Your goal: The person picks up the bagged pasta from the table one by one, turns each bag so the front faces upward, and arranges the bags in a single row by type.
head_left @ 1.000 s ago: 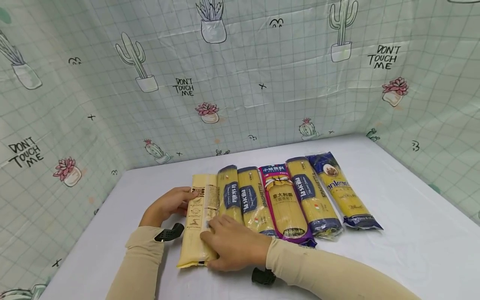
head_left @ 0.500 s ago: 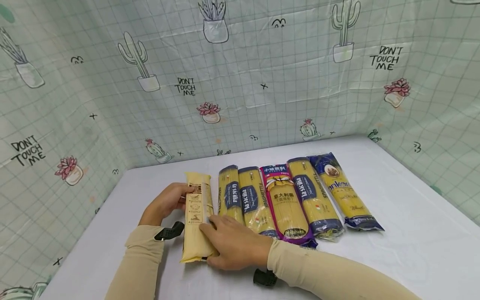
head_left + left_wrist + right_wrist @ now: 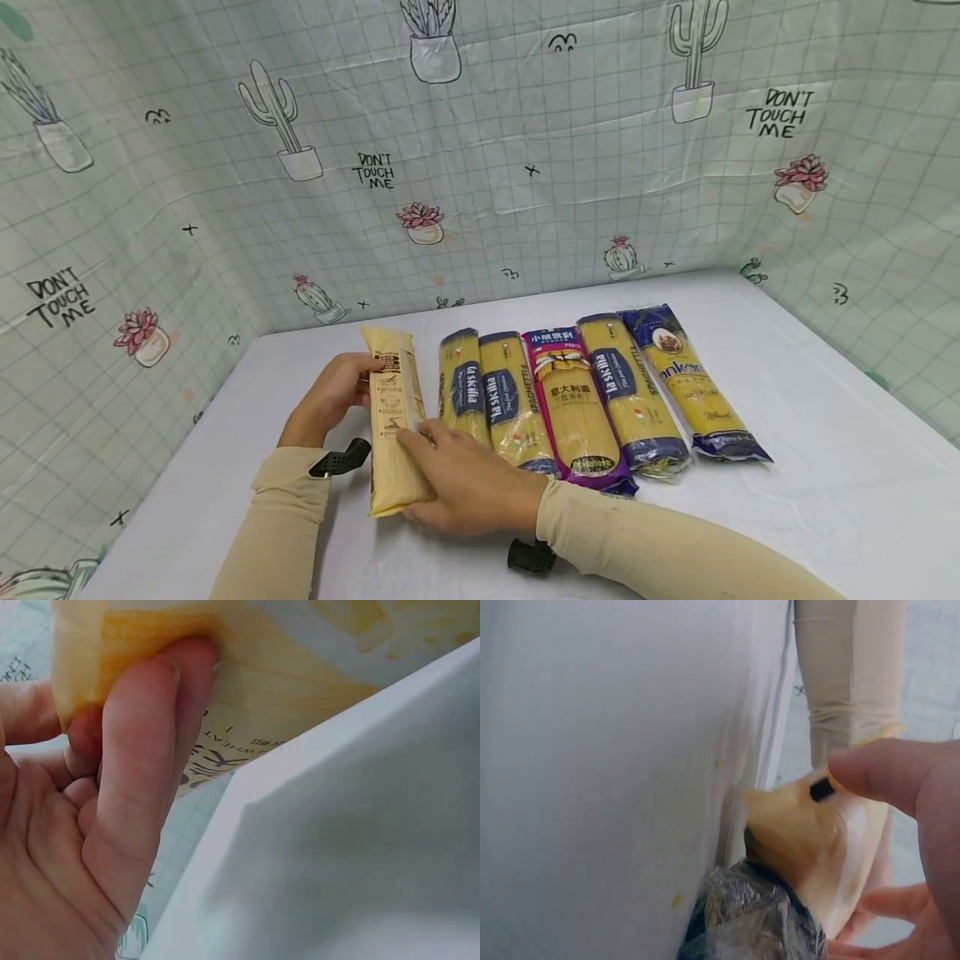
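Note:
A pale yellow paper pasta packet (image 3: 392,400) with brown print is tilted up on its edge at the left end of a row of pasta packets. My left hand (image 3: 336,392) holds its left side near the top, fingers behind it in the left wrist view. Lower down, my right hand (image 3: 472,482) grips the packet's right side and bottom, thumb across the front. In the right wrist view the packet's bottom end (image 3: 795,840) shows beneath the thumb, beside a crinkled clear wrapper end (image 3: 754,915). Just right of it lies a blue-labelled spaghetti packet (image 3: 459,392).
Further right lie another blue-labelled spaghetti packet (image 3: 513,408), a pink-and-purple pasta packet (image 3: 573,408), a third blue-labelled one (image 3: 630,392) and a slanted dark-blue-ended packet (image 3: 690,383). The white table (image 3: 810,500) meets a patterned curtain (image 3: 495,217) at the back and sides.
Both hands have lifted and tipped the yellow packet, whose top has moved left, away from the neighbouring spaghetti packet. The left hand has risen a little. The other packets keep their places.

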Motion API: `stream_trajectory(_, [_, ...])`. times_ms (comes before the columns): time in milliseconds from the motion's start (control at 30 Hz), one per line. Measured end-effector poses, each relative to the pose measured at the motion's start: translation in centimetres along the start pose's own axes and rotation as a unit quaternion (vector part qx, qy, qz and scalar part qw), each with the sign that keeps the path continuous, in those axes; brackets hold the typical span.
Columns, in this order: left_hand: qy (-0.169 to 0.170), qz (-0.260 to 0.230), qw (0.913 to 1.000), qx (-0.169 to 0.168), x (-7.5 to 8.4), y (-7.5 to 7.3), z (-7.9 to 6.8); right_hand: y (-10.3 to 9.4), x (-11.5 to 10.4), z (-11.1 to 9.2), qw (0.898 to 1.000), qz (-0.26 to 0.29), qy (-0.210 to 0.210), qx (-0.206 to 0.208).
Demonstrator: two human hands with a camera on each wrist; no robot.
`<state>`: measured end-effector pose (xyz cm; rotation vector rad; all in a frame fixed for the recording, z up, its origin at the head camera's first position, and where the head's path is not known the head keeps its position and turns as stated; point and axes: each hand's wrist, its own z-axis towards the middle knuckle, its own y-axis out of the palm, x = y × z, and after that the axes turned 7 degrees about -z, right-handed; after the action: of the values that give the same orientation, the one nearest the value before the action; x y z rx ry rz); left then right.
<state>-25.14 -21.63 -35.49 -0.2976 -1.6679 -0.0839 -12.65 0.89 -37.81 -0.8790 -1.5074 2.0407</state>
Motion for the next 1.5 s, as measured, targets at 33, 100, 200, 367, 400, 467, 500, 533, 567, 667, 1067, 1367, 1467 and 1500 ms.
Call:
stream_trajectory(33, [0.003, -0.008, 1.0, -0.001, 0.1, 0.1, 0.0, 0.0, -0.1, 0.0, 1.0, 0.005, 0.004, 0.006])
stream_trajectory(100, [0.003, -0.026, 0.9996, -0.007, 0.4, 0.2, -0.1, 0.0, -0.2, 0.0, 1.0, 0.014, 0.013, 0.014])
stream_trajectory(200, [0.001, -0.048, 0.9987, -0.017, 0.7, 0.5, 0.0, 0.0, -0.4, 0.0, 0.999, 0.02, 0.03, 0.022])
stream_trajectory(367, [0.014, -0.051, 0.9985, -0.014, 1.1, 1.0, 0.2, -0.1, -0.4, 0.1, 0.998, 0.03, 0.047, 0.039])
stream_trajectory(400, [0.019, -0.044, 0.9988, -0.01, 1.2, 1.2, 0.2, -0.1, -0.3, 0.0, 0.998, 0.032, 0.046, 0.043])
stream_trajectory(467, [0.035, -0.028, 0.999, -0.003, 1.3, 1.4, 0.1, -0.2, -0.2, 0.0, 0.997, 0.04, 0.044, 0.048])
stream_trajectory(500, [0.045, -0.017, 0.9988, -0.002, 1.4, 1.5, 0.1, -0.3, -0.2, -0.1, 0.997, 0.044, 0.042, 0.049])
stream_trajectory(533, [0.055, -0.005, 0.9985, 0.0, 1.4, 1.5, 0.1, -0.3, -0.1, -0.1, 0.997, 0.049, 0.04, 0.05])
stream_trajectory(567, [0.064, 0.006, 0.9979, 0.002, 1.5, 1.6, 0.0, -0.4, -0.1, -0.2, 0.996, 0.053, 0.038, 0.052])
stream_trajectory(667, [0.089, 0.033, 0.9954, 0.005, 1.6, 1.6, -0.1, -0.5, 0.0, -0.2, 0.995, 0.074, 0.033, 0.06])
stream_trajectory(1067, [0.16, -0.057, 0.9818, 0.085, 1.4, 2.7, 0.0, -0.8, 0.0, -0.5, 0.986, 0.115, -0.009, 0.118])
stream_trajectory(1367, [0.16, -0.224, 0.9533, 0.125, 1.0, 3.2, 0.4, -0.9, 0.1, -0.5, 0.982, 0.11, -0.032, 0.148])
stream_trajectory(1467, [0.131, -0.268, 0.9459, 0.127, 1.0, 2.9, 0.6, -0.9, 0.1, -0.5, 0.981, 0.111, -0.038, 0.154])
stream_trajectory(1500, [0.123, -0.27, 0.9466, 0.125, 0.9, 2.8, 0.6, -0.9, 0.1, -0.5, 0.981, 0.112, -0.041, 0.156])
